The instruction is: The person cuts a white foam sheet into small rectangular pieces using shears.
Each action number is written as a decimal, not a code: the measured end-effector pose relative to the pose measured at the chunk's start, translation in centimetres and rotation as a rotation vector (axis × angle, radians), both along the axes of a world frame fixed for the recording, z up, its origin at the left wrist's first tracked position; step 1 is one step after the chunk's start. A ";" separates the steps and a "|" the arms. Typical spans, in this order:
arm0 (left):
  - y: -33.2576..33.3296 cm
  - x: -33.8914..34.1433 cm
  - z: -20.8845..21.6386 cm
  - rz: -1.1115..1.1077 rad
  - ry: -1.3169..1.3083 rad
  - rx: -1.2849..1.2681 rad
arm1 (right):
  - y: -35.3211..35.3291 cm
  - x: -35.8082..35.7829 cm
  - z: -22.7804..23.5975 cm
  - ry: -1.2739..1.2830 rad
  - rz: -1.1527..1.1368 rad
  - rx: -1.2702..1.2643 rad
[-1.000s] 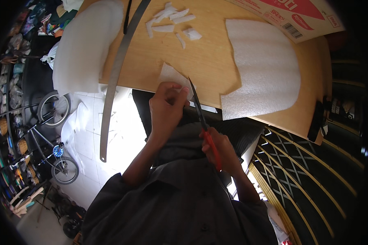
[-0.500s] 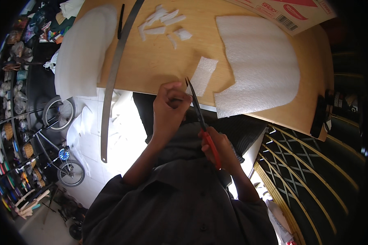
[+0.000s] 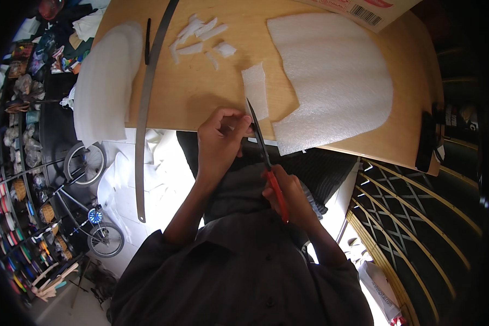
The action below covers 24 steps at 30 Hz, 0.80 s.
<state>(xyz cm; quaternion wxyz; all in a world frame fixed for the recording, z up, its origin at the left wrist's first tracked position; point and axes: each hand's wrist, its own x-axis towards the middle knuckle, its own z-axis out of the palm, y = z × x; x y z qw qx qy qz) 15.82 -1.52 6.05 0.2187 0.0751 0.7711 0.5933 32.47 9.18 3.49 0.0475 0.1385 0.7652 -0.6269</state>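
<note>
My left hand (image 3: 221,142) pinches the lower end of a small strip of white foam sheet (image 3: 256,87) just over the table's front edge. In my right hand (image 3: 294,200) are scissors (image 3: 277,191) with red handles and dark blades. The blades look nearly closed and point up and away, lying along the strip's left edge by my left fingertips. Whether they bite into the foam cannot be made out. To the right lies a large foam sheet (image 3: 339,81) with an uneven left edge. Several foam scraps (image 3: 190,49) are scattered farther back.
A long metal ruler (image 3: 145,111) crosses the wooden table (image 3: 171,92) and sticks out past its front edge. Beside it lie a black pen-like stick (image 3: 147,41) and curved foam (image 3: 104,87). A cardboard box (image 3: 358,12) sits back right. A bicycle (image 3: 76,204) stands left.
The foam strip has turned from slanting right to nearly upright. Both hands keep their holds, and the scissors have barely shifted against the left hand. The whole view has swung slightly.
</note>
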 end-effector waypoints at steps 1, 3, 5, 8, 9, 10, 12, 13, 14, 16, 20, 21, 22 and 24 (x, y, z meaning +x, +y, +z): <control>0.1 0.0 0.1 0.004 -0.006 -0.015 | 0.0 0.0 0.0 0.007 0.008 0.030; 0.3 0.0 0.4 0.013 -0.017 -0.044 | -0.2 0.1 -0.2 -0.037 -0.007 0.019; 0.2 -0.3 0.5 -0.044 -0.087 -0.092 | -0.4 0.0 -0.4 -0.081 -0.018 0.033; 0.3 -0.5 0.4 -0.078 -0.166 -0.067 | -0.9 0.0 -0.5 -0.120 -0.032 0.075; 0.4 -0.5 0.4 -0.082 -0.189 -0.044 | -1.0 0.1 -0.6 -0.111 -0.036 0.080; 0.4 -0.5 0.3 -0.089 -0.196 -0.019 | -1.1 0.1 -0.8 -0.105 -0.038 0.085; 0.3 -0.5 0.1 -0.104 -0.209 0.030 | -1.1 0.1 -0.9 -0.106 -0.051 0.061; 0.3 -0.5 0.0 -0.107 -0.211 0.035 | -1.0 0.2 -1.0 -0.106 -0.058 0.050; 0.2 -0.5 0.0 -0.109 -0.212 0.040 | -1.1 0.2 -1.2 -0.100 -0.072 0.038; 0.2 -0.4 -0.1 -0.116 -0.218 0.029 | -1.2 0.5 -1.7 -0.089 -0.100 0.014; -0.2 -0.7 0.0 -0.134 -0.230 -0.003 | -1.2 0.4 -1.0 -0.161 -0.096 -0.034; -0.3 -0.8 0.0 -0.139 -0.231 -0.003 | -1.2 0.3 -0.9 -0.184 -0.098 -0.081; -0.3 -0.8 -0.1 -0.138 -0.236 0.000 | -1.2 0.3 -0.8 -0.208 -0.101 -0.127; -0.3 -0.8 0.0 -0.135 -0.248 0.005 | -1.4 0.3 -1.0 -0.179 -0.114 -0.137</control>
